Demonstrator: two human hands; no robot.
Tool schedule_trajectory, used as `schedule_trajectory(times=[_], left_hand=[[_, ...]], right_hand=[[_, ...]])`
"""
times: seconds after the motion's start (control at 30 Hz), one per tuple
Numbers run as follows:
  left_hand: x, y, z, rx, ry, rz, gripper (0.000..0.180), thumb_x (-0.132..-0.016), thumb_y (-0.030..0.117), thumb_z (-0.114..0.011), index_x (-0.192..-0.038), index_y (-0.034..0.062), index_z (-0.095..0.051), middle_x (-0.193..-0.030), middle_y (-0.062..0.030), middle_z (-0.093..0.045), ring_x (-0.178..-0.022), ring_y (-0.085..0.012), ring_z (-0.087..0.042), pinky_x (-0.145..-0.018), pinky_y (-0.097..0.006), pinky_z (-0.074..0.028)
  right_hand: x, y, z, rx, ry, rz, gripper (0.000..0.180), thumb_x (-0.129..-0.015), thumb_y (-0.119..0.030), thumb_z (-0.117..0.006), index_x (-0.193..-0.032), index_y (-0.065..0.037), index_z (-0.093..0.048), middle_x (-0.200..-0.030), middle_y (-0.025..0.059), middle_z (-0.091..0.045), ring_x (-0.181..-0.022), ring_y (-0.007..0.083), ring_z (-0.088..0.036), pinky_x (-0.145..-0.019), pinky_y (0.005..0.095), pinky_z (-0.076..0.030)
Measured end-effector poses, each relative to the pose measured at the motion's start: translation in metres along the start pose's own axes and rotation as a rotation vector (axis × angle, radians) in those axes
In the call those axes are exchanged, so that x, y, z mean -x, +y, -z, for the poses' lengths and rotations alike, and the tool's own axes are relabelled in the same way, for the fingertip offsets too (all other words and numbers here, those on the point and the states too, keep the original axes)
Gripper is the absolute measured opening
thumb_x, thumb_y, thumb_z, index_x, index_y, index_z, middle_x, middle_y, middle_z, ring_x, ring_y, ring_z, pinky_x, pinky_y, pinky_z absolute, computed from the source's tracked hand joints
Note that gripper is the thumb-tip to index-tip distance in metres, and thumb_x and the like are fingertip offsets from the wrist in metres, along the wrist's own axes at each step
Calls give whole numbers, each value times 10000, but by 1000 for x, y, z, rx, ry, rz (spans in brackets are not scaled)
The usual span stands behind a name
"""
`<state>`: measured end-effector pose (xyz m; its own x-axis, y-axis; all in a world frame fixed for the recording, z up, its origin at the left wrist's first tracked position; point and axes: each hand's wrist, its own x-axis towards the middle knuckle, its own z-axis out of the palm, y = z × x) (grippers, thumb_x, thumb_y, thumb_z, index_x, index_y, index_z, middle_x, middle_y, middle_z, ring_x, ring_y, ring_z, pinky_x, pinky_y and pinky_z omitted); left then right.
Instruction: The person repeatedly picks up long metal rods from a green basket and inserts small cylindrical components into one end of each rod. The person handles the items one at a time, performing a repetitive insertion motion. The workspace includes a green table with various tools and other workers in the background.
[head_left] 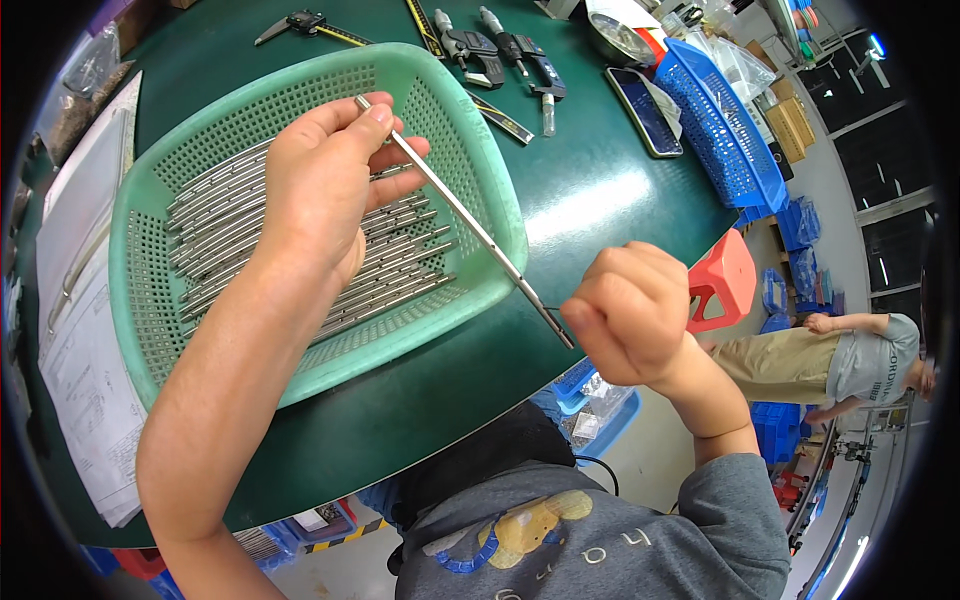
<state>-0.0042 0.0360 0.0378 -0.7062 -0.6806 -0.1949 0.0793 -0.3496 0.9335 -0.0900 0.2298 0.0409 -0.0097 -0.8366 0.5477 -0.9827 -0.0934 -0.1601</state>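
Dark green tabletop [575, 170], green mesh basket [420, 330], one metal rod [455, 204] spanning from left hand [325, 165] to right hand [635, 310].
Basket lies beneath the left hand, holding a batch of loose rods [225, 215], roughly parallel, below that wrist. Blue basket [725, 130] stands beyond the right hand; red stool [725, 280] just to that hand's right. Two micrometers [545, 80] and a phone [645, 112] rest farther from the body than the right hand. Left hand pinches the single rod near its upper end, thumb against index finger; the rod tilts down to just beside the right hand, which is clenched. Thin dark piece [552, 308] shows between fist and rod; grip on it unclear.
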Motion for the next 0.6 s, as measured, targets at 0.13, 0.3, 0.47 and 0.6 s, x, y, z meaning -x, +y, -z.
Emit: schedule_trajectory(times=[0.13,0.3,0.47,0.6], left_hand=[[-2,-1,-3,-8,-4,-3,247,-841,111,-469,-1011,-68,-475,-974,-110,-497,-815,-200,-554,-669,-306,-499],[-9,-13,-4,-14,-14,17,305,-834,158,-498,-1090,-6,-470,-955,-80,-509,-840,-188,-545,-679,-279,-459],[-22,-22,19,2,-31,17,331,-828,189,-514,-1101,7,-467,-893,-57,-515,-844,-177,-535,-702,-298,-461],[-8,-12,3,-30,-15,-17,318,-827,165,-512,-1093,-3,-467,-903,-66,-516,-835,-190,-546,-690,-309,-476]], right_hand=[[1,-6,4,97,2,66,276,-638,-140,-632,-544,-82,-379,-510,28,-339,-390,196,-385,-365,295,-297],[11,7,7,-34,160,-56,278,-617,-146,-637,-548,-96,-372,-513,23,-334,-383,165,-364,-358,289,-267],[10,-4,5,59,186,68,297,-661,-182,-624,-549,-108,-360,-530,17,-333,-403,162,-375,-374,286,-291],[11,-1,1,-61,179,-90,269,-663,-171,-628,-546,-101,-396,-524,28,-384,-391,193,-412,-375,316,-325]])
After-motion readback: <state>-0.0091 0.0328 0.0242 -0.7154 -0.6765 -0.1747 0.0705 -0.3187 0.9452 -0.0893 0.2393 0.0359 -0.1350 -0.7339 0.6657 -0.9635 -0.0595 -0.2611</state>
